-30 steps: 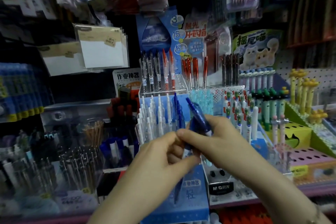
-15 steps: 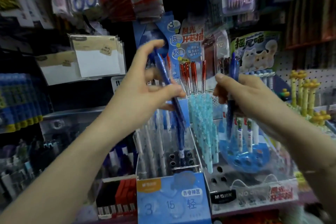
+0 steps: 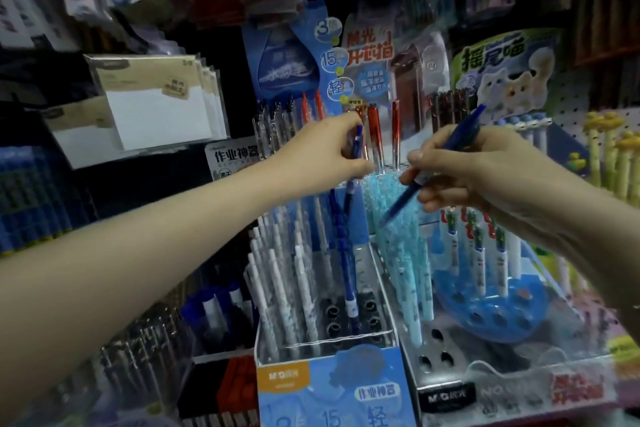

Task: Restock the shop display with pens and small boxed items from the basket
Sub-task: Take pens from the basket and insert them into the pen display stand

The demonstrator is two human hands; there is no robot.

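My left hand (image 3: 327, 152) pinches the top of a dark blue pen (image 3: 348, 253) that stands in the blue pen display stand (image 3: 329, 388), its tip down among the black holes beside a second blue pen. To the right, my right hand (image 3: 460, 170) grips another dark blue pen (image 3: 436, 166), held slanted with its tip pointing down-left over the light blue pens (image 3: 401, 250). White pens (image 3: 280, 288) fill the left rows of the same stand. No basket is in view.
A clear stand (image 3: 485, 378) to the right holds light blue pens, white pens and a blue holed tray (image 3: 491, 312). Red pens (image 3: 375, 135) stand behind. Envelope packs (image 3: 152, 107) hang at the left, yellow-topped pens (image 3: 616, 156) at the right, packaged goods overhead.
My left hand has moved right and lowered its blue pen into the stand. My right hand has tilted its pen from upright to slanted, over the light blue pens.
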